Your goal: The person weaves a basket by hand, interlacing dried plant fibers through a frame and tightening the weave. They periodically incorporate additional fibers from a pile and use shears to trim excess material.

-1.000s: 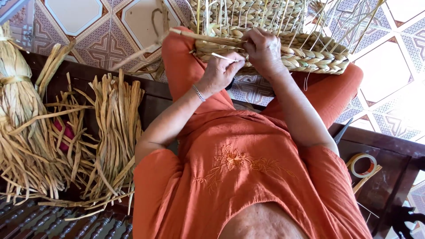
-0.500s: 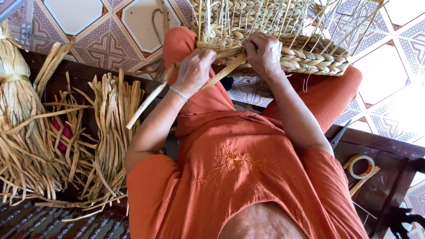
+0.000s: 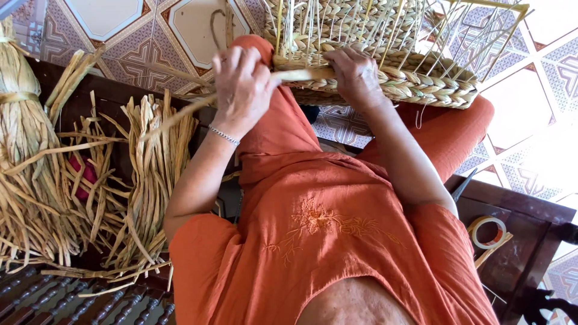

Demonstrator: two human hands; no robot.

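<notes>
Currently left hand (image 3: 241,84) is closed on a straw strand (image 3: 180,114), frame centre-left. Right hand (image 3: 355,75) pinches that strand against the basket (image 3: 421,84), upper centre. Straw bundles (image 3: 36,174) lie at left.

— Where are the hands?
— Both sit in the upper middle of the frame, forearms reaching up from the lower centre.
— Their state?
— The left hand (image 3: 241,81) is curled in a fist, knuckles showing. The right hand (image 3: 355,75) presses down, fingers bent.
</notes>
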